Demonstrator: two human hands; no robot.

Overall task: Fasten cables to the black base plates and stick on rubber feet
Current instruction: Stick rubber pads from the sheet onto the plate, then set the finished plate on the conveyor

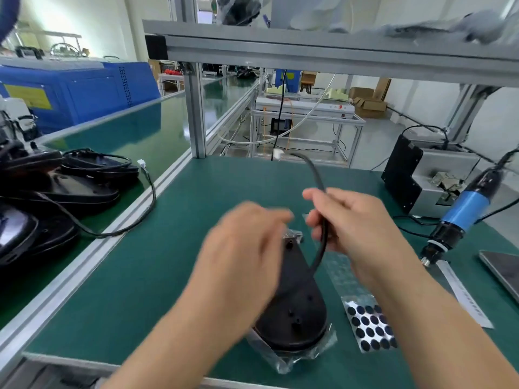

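A black teardrop-shaped base plate [297, 299] lies on the green bench in a clear plastic bag [292, 360]. A black cable [316, 175] rises from the plate and ends in a small white connector [278, 153] up in the air. My right hand [356, 223] grips this cable just above the plate's narrow end. My left hand [244, 248] is motion-blurred over the plate's left side, its fingers reaching toward the narrow end; whether it holds anything is unclear. A sheet of round black rubber feet [370, 328] lies right of the plate.
A pile of black base plates with cables [64, 189] sits on the conveyor at left. A blue electric screwdriver [460, 211] hangs at right, in front of a grey screw feeder [429, 178]. A white strip [463, 296] and a dark tablet [502, 273] lie at the right edge.
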